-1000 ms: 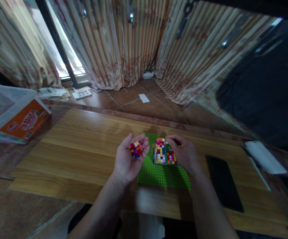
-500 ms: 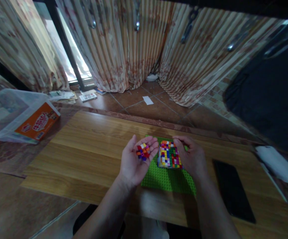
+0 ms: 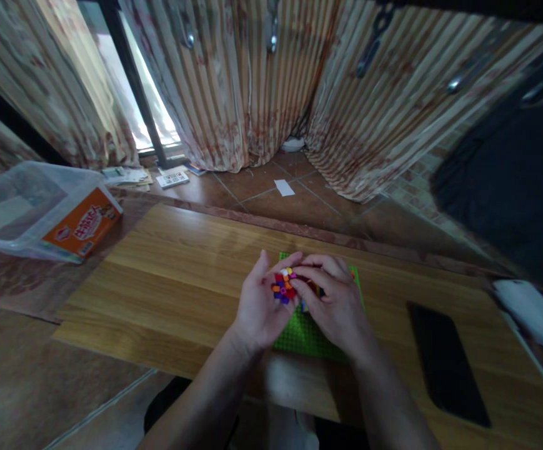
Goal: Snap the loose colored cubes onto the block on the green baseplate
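Note:
My left hand (image 3: 262, 306) lies palm up and slightly cupped, with several small coloured building bricks (image 3: 281, 291) in its palm: red, orange, purple, white, yellow and pink. Over the edge of this pile, the thumb and forefinger of my right hand (image 3: 330, 297) come together at the bricks; which brick is between them is partly hidden. Behind and under my right hand is the green studded baseplate (image 3: 302, 334). The multicoloured brick block on it is almost wholly covered by that hand, with only slivers showing.
The wooden table (image 3: 177, 275) carries a black phone-like slab (image 3: 447, 362) to the right. A clear plastic bin (image 3: 32, 219) with an orange label stands at the left. Beyond the table are papers (image 3: 172, 178), striped curtains (image 3: 247, 94) and a dark cloth-like shape (image 3: 510, 169).
My right hand has moved left from the brick block to the pile in my left palm, now covering most of the block. The whole view has shifted slightly.

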A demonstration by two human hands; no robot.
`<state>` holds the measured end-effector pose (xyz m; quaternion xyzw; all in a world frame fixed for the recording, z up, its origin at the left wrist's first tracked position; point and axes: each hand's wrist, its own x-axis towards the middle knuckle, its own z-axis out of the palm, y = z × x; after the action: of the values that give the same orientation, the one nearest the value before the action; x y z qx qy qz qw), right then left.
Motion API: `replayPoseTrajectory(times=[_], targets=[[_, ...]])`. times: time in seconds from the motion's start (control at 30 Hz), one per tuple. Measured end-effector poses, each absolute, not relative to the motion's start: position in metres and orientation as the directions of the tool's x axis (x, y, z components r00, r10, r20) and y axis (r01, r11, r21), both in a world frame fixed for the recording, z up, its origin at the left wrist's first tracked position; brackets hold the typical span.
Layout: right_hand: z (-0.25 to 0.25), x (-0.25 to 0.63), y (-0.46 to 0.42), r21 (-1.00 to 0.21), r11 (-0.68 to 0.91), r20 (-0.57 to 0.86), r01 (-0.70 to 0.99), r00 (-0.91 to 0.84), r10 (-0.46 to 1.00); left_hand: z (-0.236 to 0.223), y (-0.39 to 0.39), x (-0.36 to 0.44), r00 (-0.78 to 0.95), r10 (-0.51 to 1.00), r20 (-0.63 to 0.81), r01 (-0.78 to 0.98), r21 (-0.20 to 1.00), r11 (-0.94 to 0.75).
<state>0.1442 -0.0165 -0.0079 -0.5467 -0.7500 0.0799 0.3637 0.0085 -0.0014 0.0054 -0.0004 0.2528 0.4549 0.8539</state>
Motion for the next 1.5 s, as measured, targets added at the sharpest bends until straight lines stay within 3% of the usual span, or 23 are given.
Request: replayPoseTrajectory(times=[0.4, 0.67, 0.9, 1.5], targets=[[-0.012, 0.182, -0.012, -0.721, 0.264, 0.421, 0.641, 0.102, 0.901, 0.002, 0.003, 0.006, 0.303, 0.778, -0.55, -0.777, 0.331, 0.536], [-0.01, 0.21, -0.015, -0.633, 0.221, 0.319, 0.742, -0.011, 0.948, -0.001, 0.005, 0.006, 0.239, 0.765, -0.598, -0.785, 0.344, 0.514], [-0.011, 0.199, -0.012, -0.563, 0.24, 0.359, 0.791, -0.028, 0.933, -0.002, 0.005, 0.007, 0.241, 0.764, -0.598, -0.78, 0.349, 0.519], [-0.017, 0.2, -0.01, -0.685, 0.139, 0.321, 0.715, 0.124, 0.939, 0.0, 0.005, 0.005, 0.239, 0.764, -0.599, -0.786, 0.342, 0.515]])
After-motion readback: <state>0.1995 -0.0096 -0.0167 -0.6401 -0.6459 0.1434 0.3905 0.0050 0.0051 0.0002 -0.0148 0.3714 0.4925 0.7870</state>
